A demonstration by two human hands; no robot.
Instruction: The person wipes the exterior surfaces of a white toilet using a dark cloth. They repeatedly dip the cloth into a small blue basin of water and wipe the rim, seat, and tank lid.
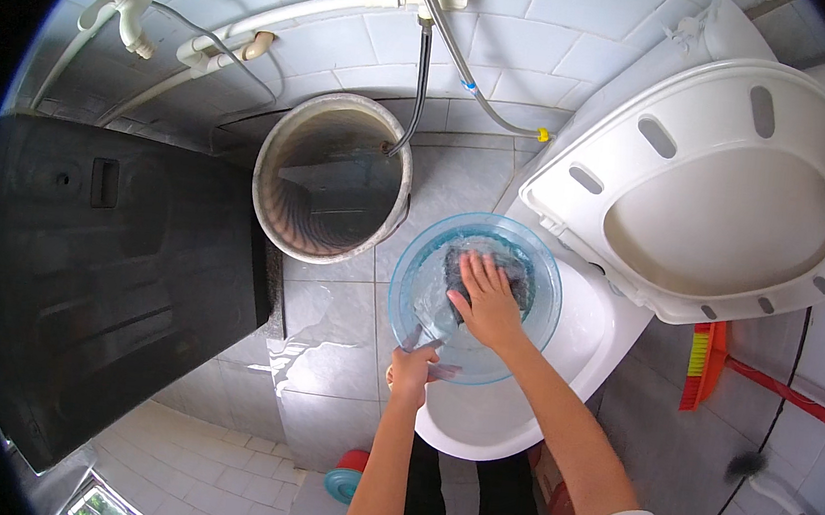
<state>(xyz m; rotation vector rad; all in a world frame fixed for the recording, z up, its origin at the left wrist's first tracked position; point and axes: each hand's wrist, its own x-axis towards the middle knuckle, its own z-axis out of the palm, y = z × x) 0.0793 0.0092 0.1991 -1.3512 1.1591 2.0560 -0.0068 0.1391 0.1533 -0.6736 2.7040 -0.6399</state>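
Note:
A clear blue plastic basin is held over the white toilet bowl, overlapping its left side. Water and a dark, wet, cloth-like item are inside it. My left hand grips the near left rim, with some fingers showing through the plastic underneath. Flat on the dark item lies my right hand, palm down with fingers slightly apart. It covers much of the item, so its exact kind cannot be told.
A large bucket of water stands at the left, with a hose running into it. The raised toilet seat leans back at the right. A dark panel fills the left side. An orange brush and a toilet brush are on the right.

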